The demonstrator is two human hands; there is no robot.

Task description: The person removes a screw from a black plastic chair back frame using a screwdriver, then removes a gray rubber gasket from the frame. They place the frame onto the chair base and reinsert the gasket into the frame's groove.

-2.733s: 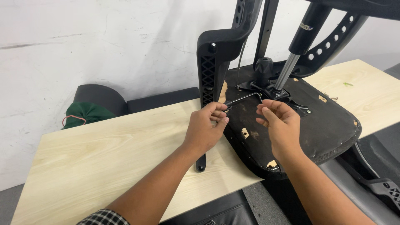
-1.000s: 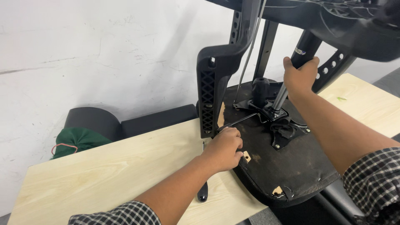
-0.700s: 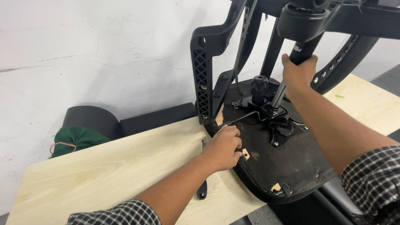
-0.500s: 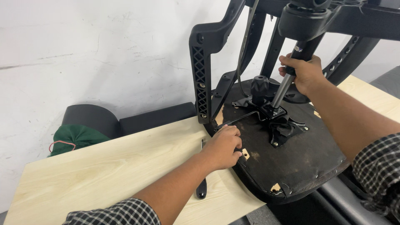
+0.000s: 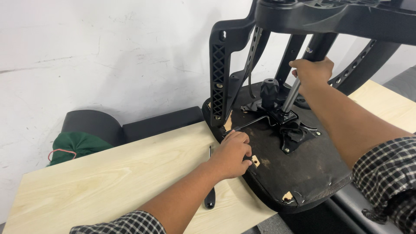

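Observation:
An upturned black office chair seat (image 5: 303,173) lies on a pale wooden tabletop (image 5: 108,177), its underside facing up. My left hand (image 5: 232,154) presses on the seat's near-left edge, close to a thin metal lever (image 5: 249,123). My right hand (image 5: 312,71) is closed around the chair's metal gas-lift column (image 5: 290,97), which rises from the black mechanism plate (image 5: 288,123) in the seat's middle. A black armrest bracket (image 5: 219,73) stands upright at the seat's left side, and the chair's star base (image 5: 329,15) spans the top of the view.
A screwdriver with a black handle (image 5: 210,195) lies on the wood under my left forearm. A black cushion (image 5: 93,123) and a green cloth bundle (image 5: 73,145) sit behind the table against a white wall. A black knob (image 5: 269,89) stands beside the column.
My right hand left the seat's centre, rose to the upper column, then slid down it slightly. My left hand stayed pressed on the seat edge. The view moved closer.

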